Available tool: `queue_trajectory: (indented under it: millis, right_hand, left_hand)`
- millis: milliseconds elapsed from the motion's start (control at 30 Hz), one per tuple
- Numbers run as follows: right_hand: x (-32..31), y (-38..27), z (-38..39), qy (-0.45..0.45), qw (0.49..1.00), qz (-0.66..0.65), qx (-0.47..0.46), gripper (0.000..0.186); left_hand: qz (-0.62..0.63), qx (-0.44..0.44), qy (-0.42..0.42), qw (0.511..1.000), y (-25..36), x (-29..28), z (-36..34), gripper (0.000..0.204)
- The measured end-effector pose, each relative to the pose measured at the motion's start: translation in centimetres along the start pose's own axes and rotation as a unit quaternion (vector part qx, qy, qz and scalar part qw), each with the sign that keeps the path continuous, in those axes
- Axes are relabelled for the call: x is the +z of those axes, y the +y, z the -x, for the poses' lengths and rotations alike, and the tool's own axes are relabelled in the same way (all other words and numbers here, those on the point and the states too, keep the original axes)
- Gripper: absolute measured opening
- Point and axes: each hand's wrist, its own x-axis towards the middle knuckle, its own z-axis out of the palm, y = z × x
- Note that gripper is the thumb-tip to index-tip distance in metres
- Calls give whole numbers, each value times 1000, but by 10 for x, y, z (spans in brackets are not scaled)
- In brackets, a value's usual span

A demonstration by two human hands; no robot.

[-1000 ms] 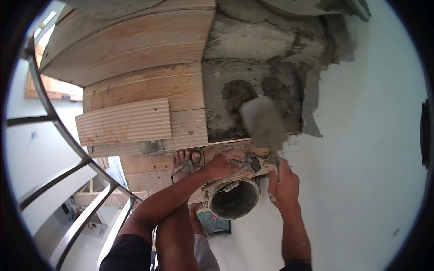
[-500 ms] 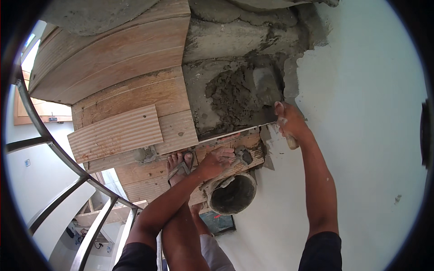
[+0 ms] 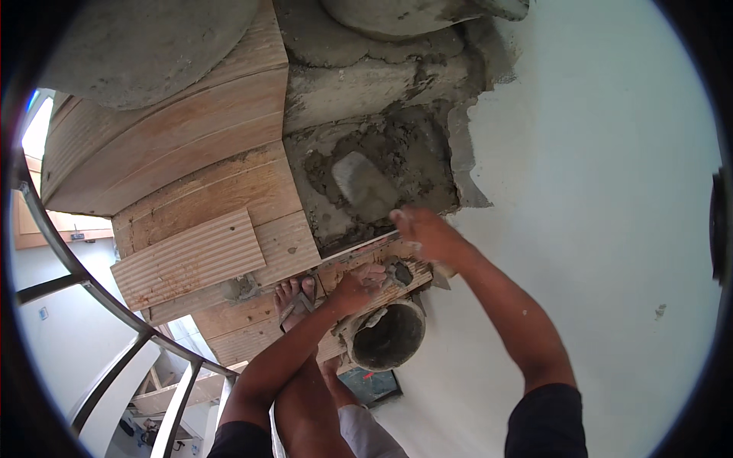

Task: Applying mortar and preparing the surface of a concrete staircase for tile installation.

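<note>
My right hand [image 3: 431, 238] is closed round the handle of a trowel [image 3: 363, 183], its grey blade lying over wet mortar [image 3: 416, 145] on the bare step. The blade is slightly blurred. My left hand [image 3: 360, 286] hovers at or rests on the lower step, fingers loosely stretched and nothing visible in them. Right beside its fingertips is a dark grey lump [image 3: 397, 271], perhaps mortar. Whether the fingers touch the step is hard to tell.
A mortar-stained bucket [image 3: 420, 314] stands just below my left hand. A loose ribbed tile [image 3: 191, 256] lies on the tiled steps [image 3: 221, 172] to the left. A metal railing [image 3: 103, 294] curves along the left; a pale wall [image 3: 580, 191] rises on the right.
My right hand has swept the trowel leftward across the mortar, and the mortar is spread wider and flatter. My left hand has stayed by the grey lump. The view has shifted slightly.
</note>
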Motion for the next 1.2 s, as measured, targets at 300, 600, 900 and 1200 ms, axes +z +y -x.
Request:
queue_trajectory:
  millis: [300, 600, 900, 1200]
  right_hand:
    - [-66, -8, -37, 21, 778, -371, 506, 43]
    - [-77, -76, 52, -130, 748, -442, 479, 45]
    - [64, -154, 283, 49, 615, -597, 514, 27]
    - [205, -105, 381, -275, 857, -124, 419, 50]
  left_hand:
    - [-58, -25, -13, 998, 3, -8, 6, 48]
    - [-186, -53, -25, 981, -47, -2, 22, 48]
    - [-541, -323, -328, 704, -2, 35, 38, 43]
    - [-619, -446, -380, 523, -108, 34, 81, 118]
